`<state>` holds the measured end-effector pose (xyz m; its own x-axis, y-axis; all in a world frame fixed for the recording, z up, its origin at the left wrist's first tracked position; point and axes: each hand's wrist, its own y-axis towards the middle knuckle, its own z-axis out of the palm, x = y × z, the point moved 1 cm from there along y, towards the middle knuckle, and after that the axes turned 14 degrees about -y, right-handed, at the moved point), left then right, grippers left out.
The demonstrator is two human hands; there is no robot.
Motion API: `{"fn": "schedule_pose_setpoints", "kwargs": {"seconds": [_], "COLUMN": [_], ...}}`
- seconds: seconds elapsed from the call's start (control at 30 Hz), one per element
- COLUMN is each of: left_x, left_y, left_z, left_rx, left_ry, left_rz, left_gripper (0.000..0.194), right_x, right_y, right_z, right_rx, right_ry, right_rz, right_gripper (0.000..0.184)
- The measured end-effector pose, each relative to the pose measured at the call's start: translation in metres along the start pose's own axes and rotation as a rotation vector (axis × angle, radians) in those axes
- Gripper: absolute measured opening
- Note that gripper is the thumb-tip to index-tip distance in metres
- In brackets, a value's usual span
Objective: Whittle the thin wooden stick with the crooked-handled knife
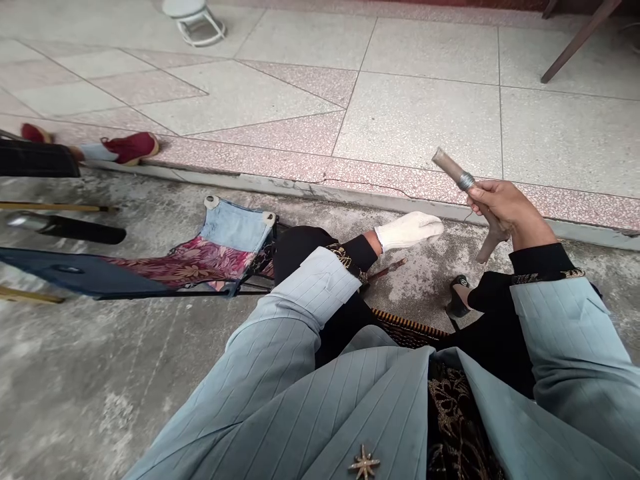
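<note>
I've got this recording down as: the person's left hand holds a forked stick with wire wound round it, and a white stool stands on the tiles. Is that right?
Not quite: the head view shows the right hand holding the forked stick with wire wound round it. A white stool does stand on the tiles.

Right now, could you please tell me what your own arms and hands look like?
Both sleeves are pale blue-grey with fine stripes, and gold-patterned black cuffs show at their ends. The left hand wears a white glove; the right hand is bare.
</note>
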<state>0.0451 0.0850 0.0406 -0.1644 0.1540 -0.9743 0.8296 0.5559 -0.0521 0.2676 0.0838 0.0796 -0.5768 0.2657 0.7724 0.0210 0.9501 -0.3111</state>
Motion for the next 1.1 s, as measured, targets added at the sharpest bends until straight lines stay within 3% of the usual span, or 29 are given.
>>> {"fn": "schedule_pose_setpoints", "kwargs": {"seconds": [0.13,0.23,0.4,0.47,0.53,0.63,0.7,0.8,0.87,0.93,1.1], "left_x": [0.001,-0.001,-0.004,-0.004,-0.003,0.001,0.003,0.0,-0.006,-0.011,-0.015], "left_y": [0.001,0.001,-0.001,0.0,0.001,0.002,0.002,-0.001,-0.003,-0.005,-0.005], "left_z": [-0.003,-0.008,-0.014,-0.015,-0.014,-0.012,-0.011,-0.01,-0.01,-0.01,-0.009], "left_rx": [-0.026,-0.072,-0.065,-0.079,-0.106,-0.123,-0.089,-0.021,0.002,0.013,0.027], "left_ry": [0.116,0.174,0.159,0.066,-0.044,-0.179,-0.243,-0.245,-0.203,-0.152,-0.048], "left_rz": [0.006,-0.004,-0.015,-0.016,-0.03,-0.046,-0.055,-0.065,-0.05,-0.021,0.0], "left_gripper": [0.042,0.039,0.027,0.026,0.029,0.035,0.038,0.039,0.039,0.039,0.041], "right_x": [-0.008,-0.012,-0.008,-0.004,0.0,0.006,0.008,0.008,0.004,-0.001,-0.007], "right_y": [0.008,0.01,0.0,-0.005,-0.009,-0.012,-0.012,-0.008,-0.003,0.003,0.012], "right_z": [-0.001,0.001,0.007,0.005,-0.001,-0.01,-0.011,-0.008,-0.006,-0.003,0.005], "right_rx": [0.024,0.222,0.821,0.926,0.819,0.438,0.229,0.037,-0.038,-0.078,0.007], "right_ry": [-0.543,-0.773,-0.706,-0.547,-0.336,-0.035,0.075,0.137,0.082,-0.111,-0.741], "right_rz": [0.026,-0.037,-0.25,-0.31,-0.315,-0.256,-0.202,-0.135,-0.087,-0.023,0.015], "right_gripper": [0.022,0.025,0.037,0.041,0.041,0.036,0.035,0.037,0.039,0.039,0.041]}}
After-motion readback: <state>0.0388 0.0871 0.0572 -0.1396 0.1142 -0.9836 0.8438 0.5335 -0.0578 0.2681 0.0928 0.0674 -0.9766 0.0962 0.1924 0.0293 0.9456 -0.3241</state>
